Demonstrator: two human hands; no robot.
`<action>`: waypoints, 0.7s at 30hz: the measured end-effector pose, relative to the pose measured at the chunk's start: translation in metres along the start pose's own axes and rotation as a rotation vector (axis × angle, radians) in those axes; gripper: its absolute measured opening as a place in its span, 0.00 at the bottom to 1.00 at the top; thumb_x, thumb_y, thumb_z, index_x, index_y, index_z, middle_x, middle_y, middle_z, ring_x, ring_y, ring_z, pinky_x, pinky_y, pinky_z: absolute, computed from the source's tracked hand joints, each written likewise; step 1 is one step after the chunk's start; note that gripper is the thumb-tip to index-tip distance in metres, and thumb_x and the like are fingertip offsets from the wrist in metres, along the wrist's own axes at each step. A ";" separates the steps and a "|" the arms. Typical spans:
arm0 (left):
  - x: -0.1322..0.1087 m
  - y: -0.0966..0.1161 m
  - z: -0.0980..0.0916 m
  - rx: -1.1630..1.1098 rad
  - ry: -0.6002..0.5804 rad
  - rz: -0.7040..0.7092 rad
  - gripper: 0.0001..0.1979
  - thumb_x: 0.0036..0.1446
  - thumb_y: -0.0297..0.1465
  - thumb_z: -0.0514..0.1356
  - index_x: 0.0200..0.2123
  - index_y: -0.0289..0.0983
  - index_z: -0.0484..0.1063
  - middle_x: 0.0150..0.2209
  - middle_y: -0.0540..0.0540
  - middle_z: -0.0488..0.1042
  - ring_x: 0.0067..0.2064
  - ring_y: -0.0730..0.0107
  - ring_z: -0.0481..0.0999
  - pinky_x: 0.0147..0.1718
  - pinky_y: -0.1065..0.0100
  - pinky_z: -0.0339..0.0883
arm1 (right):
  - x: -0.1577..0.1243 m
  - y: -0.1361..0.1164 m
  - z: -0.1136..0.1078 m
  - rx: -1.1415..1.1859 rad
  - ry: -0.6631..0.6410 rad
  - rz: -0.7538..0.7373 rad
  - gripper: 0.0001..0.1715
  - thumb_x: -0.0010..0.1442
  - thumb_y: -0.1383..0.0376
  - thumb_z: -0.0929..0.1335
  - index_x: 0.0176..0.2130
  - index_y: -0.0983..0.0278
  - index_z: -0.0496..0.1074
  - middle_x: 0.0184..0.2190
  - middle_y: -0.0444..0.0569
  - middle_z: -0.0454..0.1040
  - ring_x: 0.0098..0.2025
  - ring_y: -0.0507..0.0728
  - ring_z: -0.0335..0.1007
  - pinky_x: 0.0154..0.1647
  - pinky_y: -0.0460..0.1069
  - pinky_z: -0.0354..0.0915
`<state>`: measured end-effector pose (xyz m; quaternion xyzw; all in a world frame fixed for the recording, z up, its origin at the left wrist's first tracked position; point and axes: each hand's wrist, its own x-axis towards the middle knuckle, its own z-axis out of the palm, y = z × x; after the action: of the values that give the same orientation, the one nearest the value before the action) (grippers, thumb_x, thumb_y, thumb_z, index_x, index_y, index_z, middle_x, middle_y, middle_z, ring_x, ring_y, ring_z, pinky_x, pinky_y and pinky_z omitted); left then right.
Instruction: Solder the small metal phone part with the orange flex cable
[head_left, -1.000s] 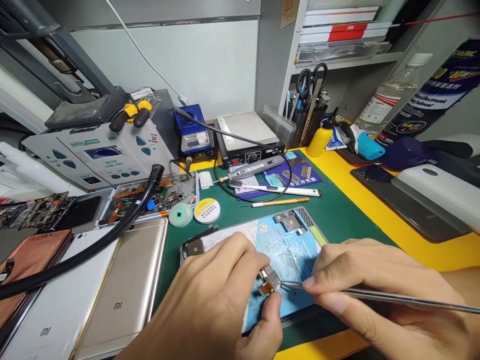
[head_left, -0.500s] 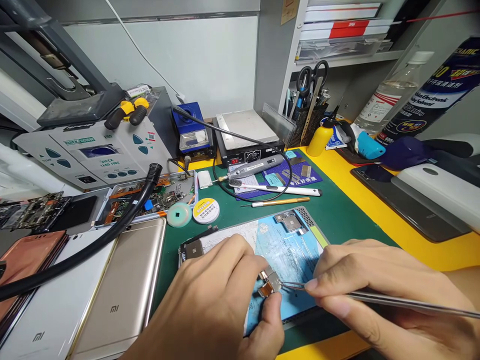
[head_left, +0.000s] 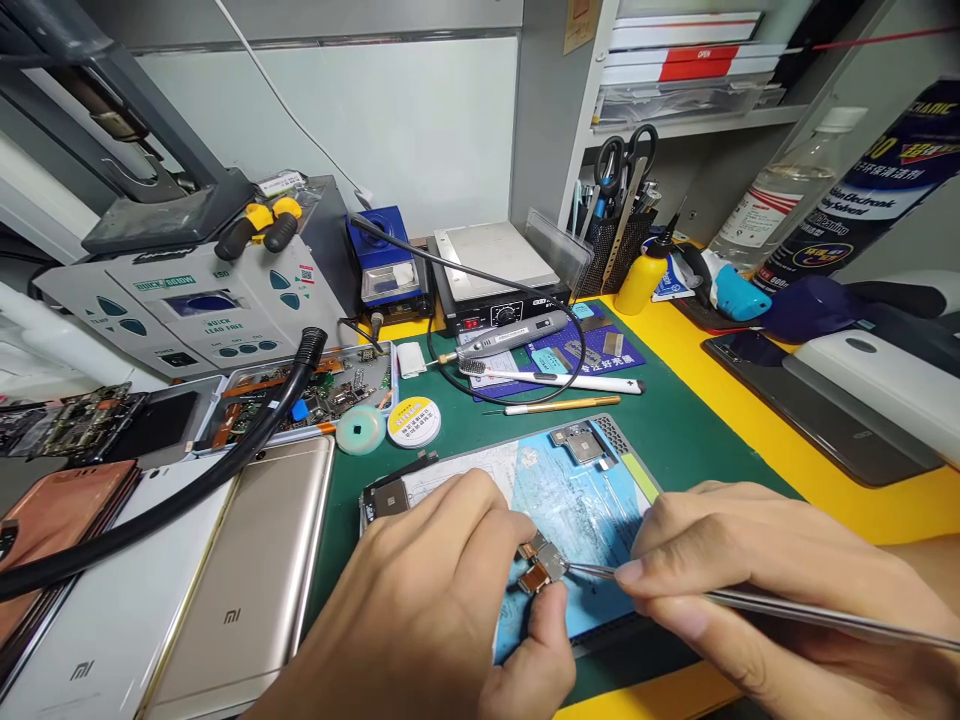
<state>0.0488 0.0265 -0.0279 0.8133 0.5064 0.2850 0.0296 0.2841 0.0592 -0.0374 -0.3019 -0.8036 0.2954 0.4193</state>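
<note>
My left hand (head_left: 442,590) pinches a small metal phone module with a copper-coloured flex (head_left: 541,566) between thumb and fingers, above a flat blue-and-white panel (head_left: 577,510). My right hand (head_left: 750,590) is closed around metal tweezers (head_left: 802,610). Their tips are at the module's right edge, beside my left thumb; whether they grip anything there is too small to tell. A second small metal phone part (head_left: 583,443) lies on the panel's far right corner. Another dark square part (head_left: 390,498) shows at the panel's left end, partly behind my left hand.
Several phones (head_left: 247,560) lie at the left, crossed by a black hose (head_left: 247,455). Behind them are a parts tray (head_left: 352,385) and a rework station (head_left: 202,300). A brush (head_left: 555,380) and a thin wooden-handled tool (head_left: 562,405) lie beyond the panel on the green mat (head_left: 697,440).
The module has shifted very slightly right in my left fingers' grip. The tweezer tips have moved a little with it and look closer together. Elsewhere, only the camera view has shifted slightly.
</note>
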 end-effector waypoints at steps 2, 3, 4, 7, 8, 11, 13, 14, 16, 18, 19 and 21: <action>0.000 0.000 0.000 0.000 -0.004 0.003 0.05 0.57 0.28 0.63 0.38 0.42 0.74 0.33 0.52 0.75 0.33 0.64 0.78 0.31 0.60 0.74 | 0.002 -0.001 0.000 0.006 0.024 0.020 0.10 0.63 0.72 0.72 0.41 0.56 0.80 0.30 0.42 0.83 0.31 0.55 0.79 0.34 0.48 0.70; 0.000 0.000 0.000 0.001 0.002 0.004 0.06 0.57 0.28 0.63 0.39 0.42 0.74 0.34 0.52 0.75 0.32 0.64 0.78 0.31 0.60 0.74 | 0.004 -0.001 -0.001 0.009 0.032 0.031 0.10 0.63 0.72 0.72 0.40 0.56 0.79 0.30 0.42 0.83 0.31 0.54 0.79 0.35 0.48 0.70; 0.000 0.001 0.000 0.003 0.004 -0.002 0.06 0.57 0.28 0.63 0.39 0.42 0.74 0.34 0.52 0.75 0.33 0.64 0.78 0.32 0.60 0.74 | 0.006 -0.002 -0.002 0.013 0.031 0.039 0.10 0.63 0.72 0.72 0.39 0.56 0.79 0.30 0.41 0.83 0.31 0.53 0.79 0.35 0.47 0.71; 0.000 0.001 -0.001 -0.019 0.006 -0.020 0.07 0.58 0.27 0.63 0.40 0.43 0.74 0.36 0.52 0.76 0.34 0.64 0.79 0.34 0.61 0.75 | 0.009 -0.005 -0.005 0.024 0.013 0.063 0.10 0.63 0.72 0.72 0.39 0.55 0.79 0.30 0.39 0.82 0.32 0.52 0.79 0.35 0.45 0.71; 0.000 0.001 -0.001 -0.033 0.001 -0.029 0.08 0.59 0.27 0.63 0.41 0.43 0.74 0.37 0.52 0.76 0.35 0.64 0.79 0.35 0.61 0.75 | 0.010 -0.006 -0.006 0.026 0.007 0.083 0.10 0.64 0.71 0.72 0.39 0.54 0.79 0.30 0.39 0.82 0.32 0.52 0.79 0.35 0.45 0.71; 0.002 -0.001 -0.004 -0.096 -0.064 -0.048 0.08 0.60 0.27 0.63 0.43 0.42 0.75 0.38 0.50 0.75 0.36 0.64 0.78 0.37 0.62 0.75 | 0.007 -0.009 -0.003 0.056 0.013 0.114 0.05 0.67 0.65 0.73 0.38 0.54 0.79 0.28 0.39 0.82 0.30 0.52 0.78 0.35 0.45 0.71; 0.003 -0.003 -0.005 -0.147 -0.108 -0.040 0.07 0.59 0.27 0.64 0.41 0.41 0.75 0.37 0.50 0.75 0.36 0.63 0.78 0.36 0.62 0.75 | 0.003 -0.010 0.001 0.090 0.039 0.093 0.08 0.69 0.60 0.72 0.35 0.56 0.79 0.26 0.40 0.81 0.29 0.52 0.78 0.36 0.47 0.71; 0.002 -0.004 -0.007 -0.163 -0.121 -0.038 0.08 0.58 0.27 0.64 0.41 0.41 0.75 0.36 0.50 0.75 0.36 0.63 0.78 0.35 0.62 0.74 | 0.001 -0.010 0.004 0.110 0.057 0.077 0.12 0.70 0.58 0.71 0.34 0.57 0.79 0.25 0.41 0.80 0.28 0.52 0.78 0.37 0.47 0.72; -0.001 -0.004 -0.010 -0.160 -0.086 -0.034 0.11 0.57 0.25 0.63 0.44 0.41 0.76 0.38 0.49 0.75 0.36 0.65 0.77 0.35 0.63 0.73 | -0.001 -0.010 0.007 0.138 0.055 0.052 0.15 0.71 0.56 0.70 0.33 0.58 0.80 0.24 0.42 0.80 0.27 0.52 0.78 0.38 0.49 0.72; -0.005 -0.003 -0.015 -0.120 -0.026 0.006 0.13 0.58 0.23 0.60 0.44 0.42 0.77 0.37 0.50 0.74 0.35 0.66 0.76 0.34 0.64 0.71 | -0.003 -0.011 0.008 0.146 0.051 0.051 0.16 0.71 0.55 0.71 0.34 0.58 0.80 0.24 0.42 0.80 0.27 0.53 0.78 0.37 0.50 0.72; -0.007 -0.002 -0.017 -0.089 -0.026 0.053 0.12 0.58 0.23 0.59 0.42 0.42 0.77 0.35 0.51 0.73 0.33 0.67 0.75 0.31 0.63 0.68 | -0.002 -0.011 0.007 0.144 0.073 0.067 0.16 0.70 0.55 0.71 0.33 0.58 0.80 0.24 0.42 0.79 0.27 0.53 0.78 0.37 0.50 0.71; -0.009 -0.001 -0.019 -0.027 -0.028 0.161 0.09 0.59 0.25 0.59 0.36 0.43 0.77 0.29 0.53 0.72 0.28 0.68 0.72 0.25 0.62 0.63 | -0.001 -0.011 0.005 0.129 0.082 0.090 0.15 0.70 0.54 0.71 0.32 0.57 0.80 0.24 0.42 0.80 0.27 0.53 0.77 0.36 0.50 0.70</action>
<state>0.0357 0.0148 -0.0163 0.8547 0.4352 0.2819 0.0246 0.2782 0.0503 -0.0325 -0.3219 -0.7508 0.3525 0.4566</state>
